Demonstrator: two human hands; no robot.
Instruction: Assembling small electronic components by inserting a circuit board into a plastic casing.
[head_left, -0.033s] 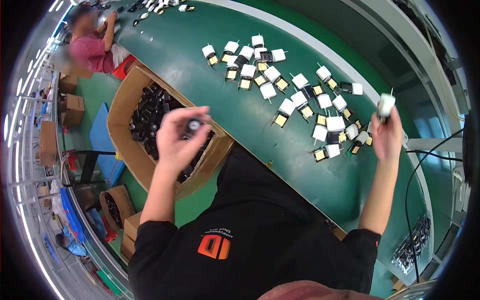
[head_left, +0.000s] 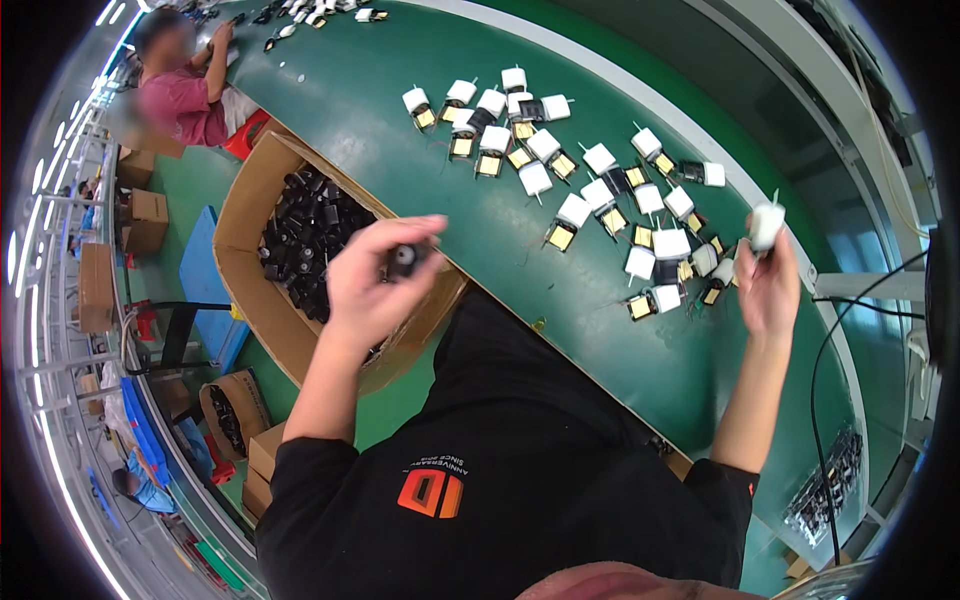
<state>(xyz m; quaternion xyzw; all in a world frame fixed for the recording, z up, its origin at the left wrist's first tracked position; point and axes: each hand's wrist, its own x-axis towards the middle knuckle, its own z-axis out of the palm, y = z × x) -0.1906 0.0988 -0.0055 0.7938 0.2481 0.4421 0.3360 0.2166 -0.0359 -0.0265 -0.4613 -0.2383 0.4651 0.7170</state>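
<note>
My left hand (head_left: 375, 285) is closed around a small black cylindrical part (head_left: 405, 258) with a pale round spot on its end. It is above the near rim of a cardboard box (head_left: 243, 245), in which many similar black parts (head_left: 305, 235) lie heaped. Over the right side of the green table, my right hand (head_left: 768, 285) grips a white housing with a thin pin (head_left: 767, 227) by its lower end; the fingers hide the rest. Nearest to this hand lie several white-and-black units with yellow labels (head_left: 671, 245), scattered on their sides.
The green table (head_left: 620, 360) curves away with a pale raised edge (head_left: 600, 65). More units (head_left: 320, 10) lie at its far left end, where a person in a red shirt (head_left: 185, 105) sits. A black cable (head_left: 815, 390) hangs at the right, above a bag of small parts (head_left: 828, 490).
My left hand has shifted slightly right with the black part, toward the table. The right hand has come a little nearer and left with the white housing. Both grips stay the same.
</note>
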